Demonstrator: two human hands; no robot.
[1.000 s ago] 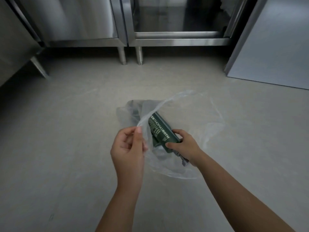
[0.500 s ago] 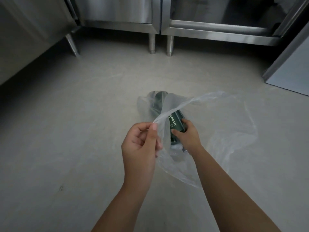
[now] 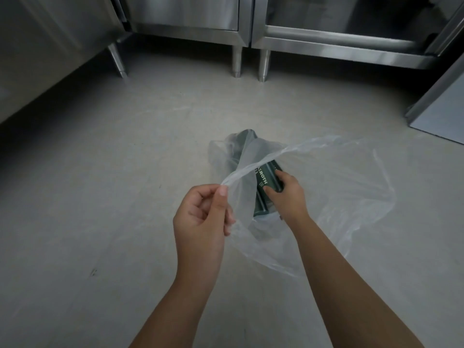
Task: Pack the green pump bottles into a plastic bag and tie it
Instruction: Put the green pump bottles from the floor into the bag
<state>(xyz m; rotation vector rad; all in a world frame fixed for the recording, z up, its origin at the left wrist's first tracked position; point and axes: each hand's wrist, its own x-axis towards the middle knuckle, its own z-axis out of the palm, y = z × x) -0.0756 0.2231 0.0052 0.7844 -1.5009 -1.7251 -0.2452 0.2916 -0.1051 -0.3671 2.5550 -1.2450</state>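
A clear plastic bag (image 3: 351,187) lies spread on the grey floor. My left hand (image 3: 203,214) pinches the bag's rim between thumb and fingers and holds the mouth lifted. My right hand (image 3: 286,194) reaches inside the mouth, shut on a dark green pump bottle (image 3: 266,187) with white lettering, its pump end near my wrist. Another green bottle (image 3: 242,146) lies deeper in the bag, blurred behind the plastic film.
Stainless steel cabinets (image 3: 200,18) on short legs (image 3: 236,61) stand along the far side, with another steel unit (image 3: 45,54) at the left. A grey panel (image 3: 444,106) leans at the right. Bare floor surrounds the bag.
My right hand has pushed the green bottle further into the bag. My left hand has raised the rim, and the bag's mouth has spread wider to the right.
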